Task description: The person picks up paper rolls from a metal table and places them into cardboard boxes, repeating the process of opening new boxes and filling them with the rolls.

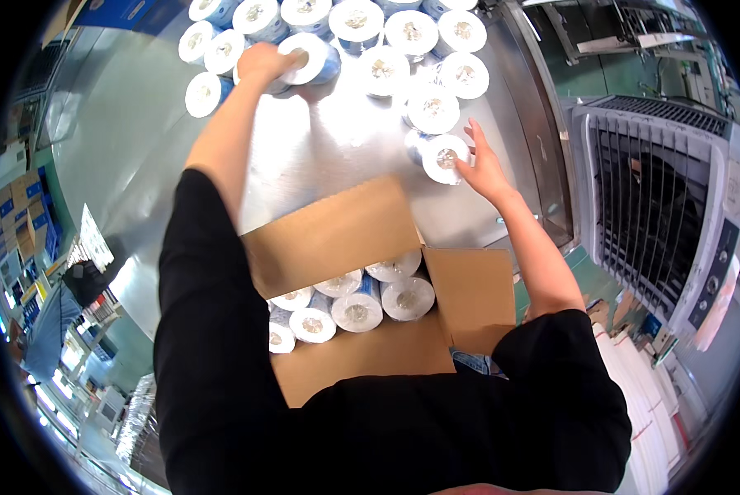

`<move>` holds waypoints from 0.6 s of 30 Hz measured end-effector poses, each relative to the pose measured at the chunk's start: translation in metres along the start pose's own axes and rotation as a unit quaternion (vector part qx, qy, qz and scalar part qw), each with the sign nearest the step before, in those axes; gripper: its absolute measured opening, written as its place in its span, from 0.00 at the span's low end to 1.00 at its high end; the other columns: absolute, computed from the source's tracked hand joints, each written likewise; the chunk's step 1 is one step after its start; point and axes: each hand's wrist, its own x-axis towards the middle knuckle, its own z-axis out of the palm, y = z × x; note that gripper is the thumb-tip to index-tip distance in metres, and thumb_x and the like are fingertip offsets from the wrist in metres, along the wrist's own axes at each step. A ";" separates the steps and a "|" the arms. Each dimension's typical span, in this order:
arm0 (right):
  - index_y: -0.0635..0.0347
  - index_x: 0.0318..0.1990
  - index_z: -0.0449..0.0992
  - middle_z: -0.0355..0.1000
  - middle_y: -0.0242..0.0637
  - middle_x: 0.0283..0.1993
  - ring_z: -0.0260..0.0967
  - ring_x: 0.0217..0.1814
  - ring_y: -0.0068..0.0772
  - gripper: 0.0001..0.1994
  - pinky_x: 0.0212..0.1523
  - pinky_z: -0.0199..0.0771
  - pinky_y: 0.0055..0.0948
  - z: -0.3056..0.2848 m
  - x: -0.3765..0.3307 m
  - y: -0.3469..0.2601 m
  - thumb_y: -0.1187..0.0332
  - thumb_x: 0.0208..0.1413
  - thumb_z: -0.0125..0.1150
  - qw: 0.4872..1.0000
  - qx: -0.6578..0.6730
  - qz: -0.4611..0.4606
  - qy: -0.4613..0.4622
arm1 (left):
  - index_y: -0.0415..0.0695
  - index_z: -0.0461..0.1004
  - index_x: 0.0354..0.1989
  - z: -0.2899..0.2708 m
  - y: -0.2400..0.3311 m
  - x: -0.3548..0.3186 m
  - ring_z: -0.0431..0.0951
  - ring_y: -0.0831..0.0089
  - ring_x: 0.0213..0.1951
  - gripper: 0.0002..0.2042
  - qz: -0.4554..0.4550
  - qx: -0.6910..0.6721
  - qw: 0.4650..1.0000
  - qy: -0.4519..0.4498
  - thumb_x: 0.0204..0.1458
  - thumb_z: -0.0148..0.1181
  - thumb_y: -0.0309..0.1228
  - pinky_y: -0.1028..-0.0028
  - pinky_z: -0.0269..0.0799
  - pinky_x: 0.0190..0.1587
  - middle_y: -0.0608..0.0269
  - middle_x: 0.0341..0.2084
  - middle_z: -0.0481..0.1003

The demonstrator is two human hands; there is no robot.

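My left hand (264,64) reaches far across the shiny steel table (130,124) and grips a white paper roll in blue wrap (310,58) among several like it. My right hand (483,167) is open, its fingers touching the side of another roll (445,157) at the near edge of that group. Below, an open cardboard box (469,297) with its flaps spread holds several rolls (357,311) standing on end.
More rolls (432,110) stand in a cluster across the table's far side. A grey machine with a barred grille (659,214) stands to the right. Stacks of flat white sheets (642,388) lie at the lower right, and shelves with boxes (23,223) are at the left.
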 end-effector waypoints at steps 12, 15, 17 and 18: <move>0.60 0.62 0.56 0.73 0.51 0.35 0.72 0.40 0.49 0.36 0.44 0.71 0.40 0.000 0.036 -0.038 0.68 0.42 0.62 0.988 -0.119 -0.047 -0.092 | 0.39 0.67 0.53 -0.098 -0.142 -0.348 0.72 0.67 0.48 0.20 0.030 -0.531 0.844 0.066 0.54 0.54 0.36 0.70 0.67 0.53 0.58 0.46 0.72; 0.63 0.57 0.64 0.74 0.51 0.35 0.72 0.39 0.50 0.34 0.43 0.71 0.38 -0.019 0.015 -0.043 0.64 0.38 0.66 0.994 -0.069 -0.068 -0.051 | 0.39 0.70 0.50 -0.073 -0.120 -0.435 0.72 0.70 0.46 0.16 -0.057 -0.555 0.829 -0.038 0.55 0.52 0.32 0.70 0.68 0.50 0.58 0.44 0.73; 0.66 0.56 0.65 0.74 0.49 0.30 0.75 0.33 0.40 0.34 0.36 0.72 0.34 -0.055 -0.006 -0.070 0.64 0.38 0.66 0.998 0.003 -0.032 -0.046 | 0.40 0.71 0.49 -0.053 -0.100 -0.480 0.72 0.72 0.45 0.13 -0.116 -0.575 0.804 -0.097 0.56 0.51 0.30 0.71 0.69 0.49 0.57 0.42 0.73; 0.67 0.56 0.65 0.74 0.49 0.30 0.74 0.32 0.37 0.33 0.35 0.72 0.33 -0.079 -0.019 -0.103 0.65 0.39 0.66 0.999 -0.015 -0.028 -0.042 | 0.39 0.74 0.44 -0.041 -0.096 -0.492 0.73 0.71 0.40 0.14 -0.076 -0.521 0.840 -0.127 0.50 0.58 0.30 0.69 0.71 0.44 0.58 0.39 0.73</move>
